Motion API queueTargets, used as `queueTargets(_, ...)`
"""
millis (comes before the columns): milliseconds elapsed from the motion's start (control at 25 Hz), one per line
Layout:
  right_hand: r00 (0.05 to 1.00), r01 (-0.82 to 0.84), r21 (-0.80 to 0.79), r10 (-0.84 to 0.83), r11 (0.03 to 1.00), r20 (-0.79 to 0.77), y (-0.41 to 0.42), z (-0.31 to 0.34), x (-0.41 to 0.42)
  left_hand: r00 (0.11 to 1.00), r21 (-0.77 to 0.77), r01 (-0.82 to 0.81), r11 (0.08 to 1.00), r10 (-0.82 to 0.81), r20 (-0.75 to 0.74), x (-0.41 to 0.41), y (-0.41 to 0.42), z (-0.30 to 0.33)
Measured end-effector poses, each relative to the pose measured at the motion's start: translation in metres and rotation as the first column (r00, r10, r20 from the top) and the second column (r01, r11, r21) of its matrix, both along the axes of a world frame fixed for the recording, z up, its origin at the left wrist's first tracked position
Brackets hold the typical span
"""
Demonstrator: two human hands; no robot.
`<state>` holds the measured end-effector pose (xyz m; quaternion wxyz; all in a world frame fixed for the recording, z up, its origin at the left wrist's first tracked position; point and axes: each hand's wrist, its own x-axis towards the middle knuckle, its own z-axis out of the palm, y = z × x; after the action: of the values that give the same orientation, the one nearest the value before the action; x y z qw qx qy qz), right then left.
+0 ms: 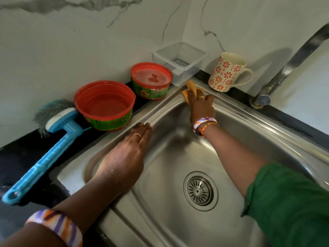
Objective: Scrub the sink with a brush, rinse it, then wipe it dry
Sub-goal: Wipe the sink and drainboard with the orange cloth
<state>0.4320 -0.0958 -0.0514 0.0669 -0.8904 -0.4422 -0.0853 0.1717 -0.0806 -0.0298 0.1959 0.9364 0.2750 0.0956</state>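
A stainless steel sink (178, 157) fills the middle, with a round drain strainer (200, 190) in its floor. My right hand (201, 107) presses an orange cloth (191, 89) onto the sink's far corner rim, its fingers curled over the cloth. My left hand (124, 154) lies flat with straight fingers on the sink's left rim, holding nothing. A blue long-handled brush (46, 154) with grey bristles lies on the dark counter to the left of the sink, apart from both hands.
Along the back wall stand two red tubs (105, 106) (151, 81), a clear plastic box (179, 61) and a patterned mug (227, 72). The tap (288, 66) rises at the right. Marble-look walls meet behind the corner.
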Motion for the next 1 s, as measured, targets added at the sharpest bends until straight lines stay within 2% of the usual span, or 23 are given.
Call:
queueTargets(120, 0.951, -0.226, 0.153, 0.252, 0.962, -0.177, -0.004, -0.016, -0.043, 1.0, -0.003, -0.007, 1.0, 0.007, -0.002, 0.0, -0.001, 0.001)
queueTargets(160, 0.942, -0.276, 0.123, 0.294, 0.953, -0.164, -0.009, -0.014, -0.049, 1.0, 0.008, 0.0, 1.0, 0.0, 0.003, -0.001, -0.001, 0.001)
queueTargets(200, 0.953, -0.286, 0.026, 0.287, 0.958, -0.092, -0.013, -0.009, -0.042, 1.0, 0.01, 0.005, 1.0, -0.005, 0.007, -0.001, -0.001, 0.001)
queueTargets(240, 0.977, -0.211, -0.079, 0.211, 0.974, 0.004, -0.014, -0.002, -0.027, 1.0, 0.009, 0.007, 1.0, -0.007, 0.01, -0.001, 0.0, 0.0)
queueTargets(320, 0.995, 0.015, -0.155, 0.001, 0.988, 0.101, -0.008, 0.012, 0.008, 1.0, 0.015, 0.007, 1.0, -0.007, 0.012, 0.0, 0.001, -0.001)
queueTargets(360, 0.995, 0.082, -0.154, -0.071, 0.985, 0.073, -0.005, 0.021, 0.02, 1.0, 0.026, 0.008, 1.0, -0.008, 0.011, 0.0, 0.001, -0.001)
queueTargets(480, 0.97, 0.212, -0.012, -0.212, 0.977, -0.117, -0.031, 0.017, 0.019, 1.0, 0.035, 0.021, 0.999, -0.021, 0.012, -0.002, 0.002, -0.002)
queueTargets(520, 0.958, 0.278, 0.002, -0.277, 0.961, -0.072, -0.064, 0.004, 0.025, 0.999, 0.035, 0.032, 0.999, -0.032, 0.014, -0.002, 0.002, -0.002)
queueTargets(560, 0.919, 0.392, -0.002, -0.392, 0.92, -0.05, -0.104, -0.007, 0.03, 0.999, 0.034, 0.039, 0.999, -0.04, 0.021, -0.003, 0.002, -0.002)
queueTargets(600, 0.866, 0.487, -0.06, -0.49, 0.872, -0.094, -0.149, -0.022, 0.036, 0.999, 0.035, 0.043, 0.998, -0.044, 0.03, -0.003, 0.002, -0.002)
queueTargets(640, 0.812, 0.565, -0.156, -0.579, 0.81, -0.068, -0.188, -0.035, 0.039, 0.998, 0.038, 0.053, 0.998, -0.055, 0.039, -0.002, 0.002, -0.003)
queueTargets(680, 0.727, 0.674, -0.175, -0.686, 0.718, -0.019, -0.217, -0.036, 0.043, 0.997, 0.046, 0.06, 0.997, -0.062, 0.045, -0.002, 0.002, -0.003)
queueTargets(760, 0.526, 0.849, -0.027, -0.849, 0.528, -0.055, -0.226, -0.019, 0.048, 0.996, 0.074, 0.077, 0.994, -0.081, 0.048, -0.003, 0.004, -0.006)
queueTargets(800, 0.525, 0.85, -0.013, -0.849, 0.526, -0.063, -0.215, -0.002, 0.048, 0.994, 0.082, 0.086, 0.993, -0.091, 0.053, -0.002, 0.005, -0.008)
queueTargets(840, 0.577, 0.817, 0.012, -0.817, 0.577, -0.007, -0.2, 0.008, 0.046, 0.994, 0.086, 0.091, 0.992, -0.096, 0.055, -0.002, 0.004, -0.009)
queueTargets(880, 0.629, 0.777, -0.027, -0.775, 0.629, 0.053, -0.177, 0.013, 0.044, 0.994, 0.09, 0.086, 0.992, -0.092, 0.062, -0.002, 0.005, -0.011)
queueTargets(1000, 0.725, 0.688, -0.127, -0.681, 0.714, 0.103, -0.094, 0.008, 0.037, 0.993, 0.079, 0.075, 0.994, -0.081, 0.081, -0.001, 0.007, -0.014)
